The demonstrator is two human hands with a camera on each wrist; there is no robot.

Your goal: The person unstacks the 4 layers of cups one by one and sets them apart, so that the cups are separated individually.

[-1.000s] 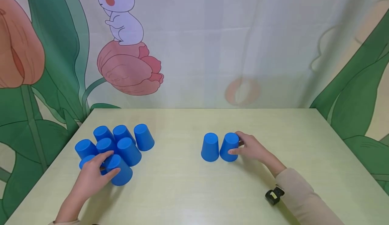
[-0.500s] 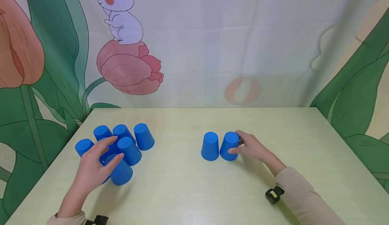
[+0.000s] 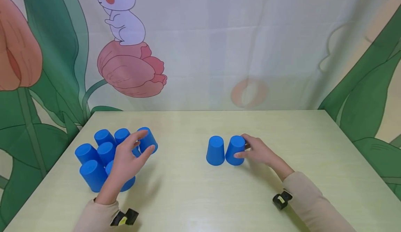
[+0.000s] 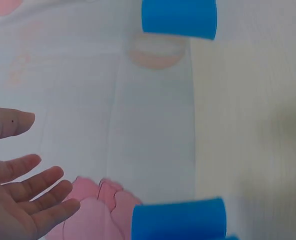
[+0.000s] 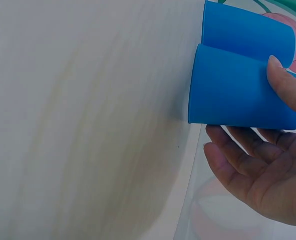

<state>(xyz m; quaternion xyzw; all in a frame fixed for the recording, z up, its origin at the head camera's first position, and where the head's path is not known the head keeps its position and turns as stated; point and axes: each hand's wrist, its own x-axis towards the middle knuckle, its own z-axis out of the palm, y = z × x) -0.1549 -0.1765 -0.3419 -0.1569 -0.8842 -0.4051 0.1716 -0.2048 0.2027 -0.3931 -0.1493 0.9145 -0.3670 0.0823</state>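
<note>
In the head view my left hand [image 3: 125, 162] hovers over a group of upside-down blue cups on the left. Its fingers and thumb are spread, with nothing between them, just short of the group's far-right cup [image 3: 150, 139]. The left wrist view also shows this hand [image 4: 25, 200] apart from a blue cup [image 4: 180, 220]. My right hand [image 3: 258, 151] holds the right one of two upside-down blue cups [image 3: 233, 152], which stands close beside the other cup [image 3: 215, 152]. In the right wrist view, thumb and fingers lie on opposite sides of the held cup [image 5: 238, 92].
Several blue cups, including a near-left cup [image 3: 93, 174], stand close together under and beside my left hand and forearm. All stand on a pale wooden table [image 3: 188, 197]. A printed curtain [image 3: 194, 44] hangs behind the table's far edge.
My left hand has left the nearest cups and moved right and away from me, over the group towards its far-right cup. The right hand and its cup have stayed in place.
</note>
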